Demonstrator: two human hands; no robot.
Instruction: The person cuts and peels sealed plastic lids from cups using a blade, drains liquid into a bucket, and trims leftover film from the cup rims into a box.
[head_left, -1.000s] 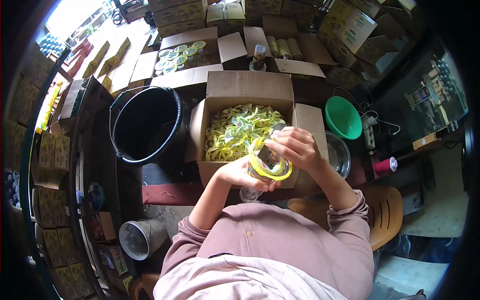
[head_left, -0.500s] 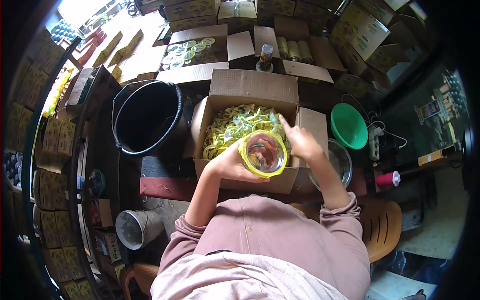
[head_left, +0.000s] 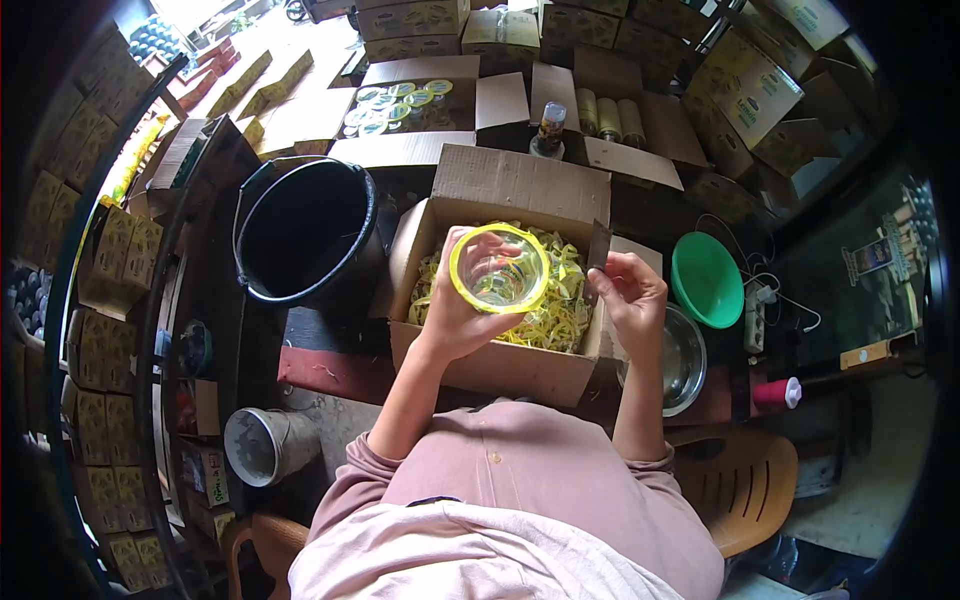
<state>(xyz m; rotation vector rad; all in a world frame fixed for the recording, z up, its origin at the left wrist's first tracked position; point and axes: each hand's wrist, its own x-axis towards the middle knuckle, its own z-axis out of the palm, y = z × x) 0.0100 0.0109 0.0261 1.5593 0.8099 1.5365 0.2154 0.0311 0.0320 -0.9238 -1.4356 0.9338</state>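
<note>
Left hand (head_left: 450, 322), fingers clamped round cup (head_left: 503, 280), apparently for steadiness; right hand (head_left: 636, 300), fingers pinching dark strip (head_left: 598, 248) above carton's (head_left: 500, 370) right edge.

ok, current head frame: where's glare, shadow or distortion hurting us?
Head view: upper left blown out; black bucket interior nearly lost in shadow; fisheye bows the carton stacks at left, with dark vignetting at both sides. Head view, centre: left hand and clear cup readable; dark strip in right hand shows little detail.
</note>
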